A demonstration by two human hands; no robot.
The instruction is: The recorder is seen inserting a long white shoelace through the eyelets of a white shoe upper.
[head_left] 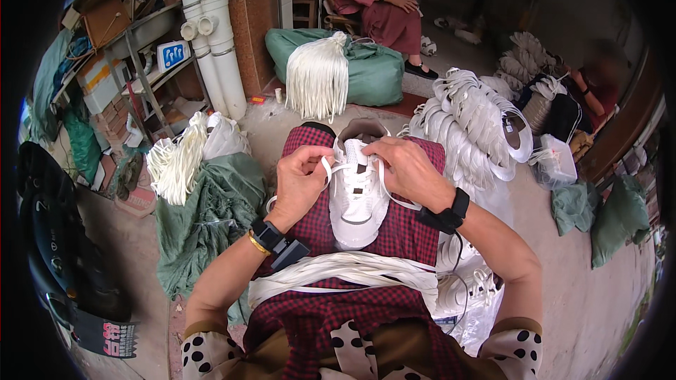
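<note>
Now lacing a white shoe (357,193) on the lap, between both hands.

Nearest, under the wrists, a bundle of white laces (345,271) across the checked apron (394,232). Left hand (299,183) pinched shut on a lace end (326,166); right hand (408,169) curled tight on the other strand beside the eyelets. Probably mid-threading; next, feeding an end cleanly through an eyelet. Beyond the right hand, a heap of finished shoes (472,123).

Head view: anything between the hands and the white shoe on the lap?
Nothing visible. Both hands are already at the white shoe: the left hand and the right hand each pinch a white lace at its upper eyelets. The bundle of loose laces lies nearer the body, off to the side of that contact.
</note>
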